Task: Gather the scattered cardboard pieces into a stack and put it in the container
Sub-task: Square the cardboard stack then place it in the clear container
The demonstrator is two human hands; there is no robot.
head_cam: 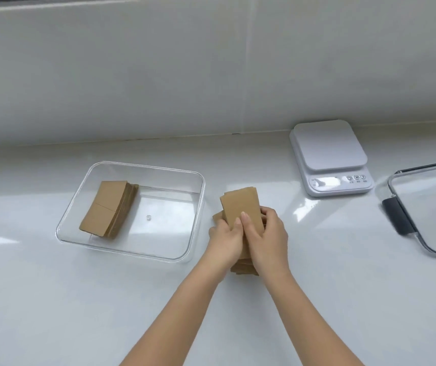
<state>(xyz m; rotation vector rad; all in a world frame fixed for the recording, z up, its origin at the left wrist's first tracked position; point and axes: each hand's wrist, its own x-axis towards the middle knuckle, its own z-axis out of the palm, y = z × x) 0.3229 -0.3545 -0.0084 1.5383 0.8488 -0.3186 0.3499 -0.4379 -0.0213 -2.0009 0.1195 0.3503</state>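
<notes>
A clear plastic container [185, 178] stands on the white counter at the left. Inside it, against its left side, lies a stack of brown cardboard pieces [106, 207]. Just right of the container, both hands clasp a second bundle of brown cardboard pieces [240, 204]. My left hand [224, 241] grips its left edge and my right hand [267, 239] grips its right edge, thumbs on top. The bundle's far end sticks out beyond the fingers, and a few uneven edges show near the wrists.
A white kitchen scale [329, 157] sits at the back right of the counter. A clear lid with dark clips [428, 207] lies at the right edge. A white tiled wall rises behind the counter.
</notes>
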